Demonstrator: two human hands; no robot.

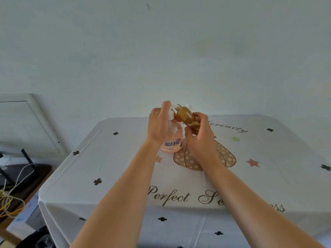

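A pale wall (161, 42) fills the background and meets the far edge of the surface (107, 158), which is draped in a white printed cloth.

At far left, a framed panel (26, 122) leans against the wall. Below it, a low dark stand (41, 172) carries loose cables (10, 194). The stand sits just beside the left edge of the surface, where the cloth hangs down.

The pink pump bottle (172, 138) stands upright on the surface near the far edge, well apart from the left, right and near edges. Wide stretches of cloth lie on either side of it.

The left hand (158, 126) is curled round the bottle's white pump head (172, 113), with one finger raised over the top.

Just to the right, the right hand (202, 138) grips the small brown bottle (186, 119) in its fingers and thumb, above the surface. This bottle is tilted and uncapped, with its open neck just beside the pump head. Whether the two touch cannot be told.

Under the right wrist lies a dotted pumpkin print (227, 158). Beyond it, the cloth runs to the right edge.
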